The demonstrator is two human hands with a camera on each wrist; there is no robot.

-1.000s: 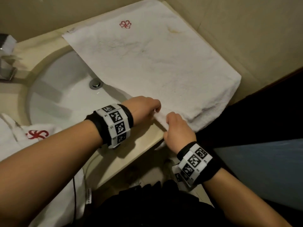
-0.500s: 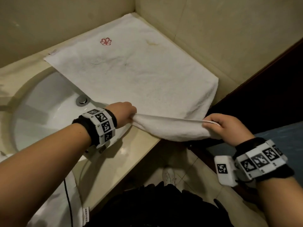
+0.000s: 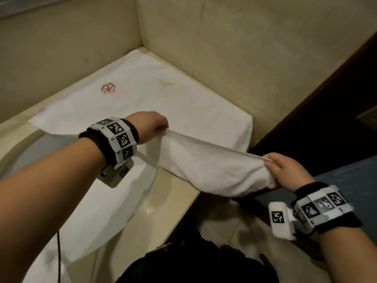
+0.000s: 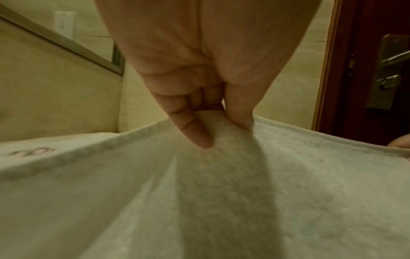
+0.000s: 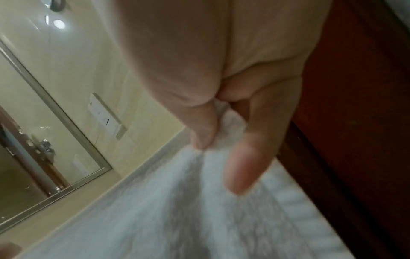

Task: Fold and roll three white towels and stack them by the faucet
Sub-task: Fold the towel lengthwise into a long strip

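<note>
A white towel (image 3: 183,111) with a small red flower mark lies spread on the counter in the corner, its near part lifted off the counter edge. My left hand (image 3: 163,127) pinches the towel's near left corner (image 4: 221,126) between thumb and fingers. My right hand (image 3: 269,166) pinches the near right corner (image 5: 221,138), out past the counter's end. The near hem (image 3: 216,148) is stretched taut between the two hands, and the cloth sags below it. No faucet or other towel is in view.
The white sink basin (image 3: 122,201) sits under my left forearm, with the beige counter edge (image 3: 175,203) to its right. Tiled walls (image 3: 244,48) close the corner behind the towel. A dark wooden door (image 4: 363,70) with a metal handle stands at the right. A mirror (image 5: 33,140) hangs on the wall.
My hands, close together at the towel's near edge a second ago, have spread apart. The right hand slid right along the hem, and both have lifted the edge higher.
</note>
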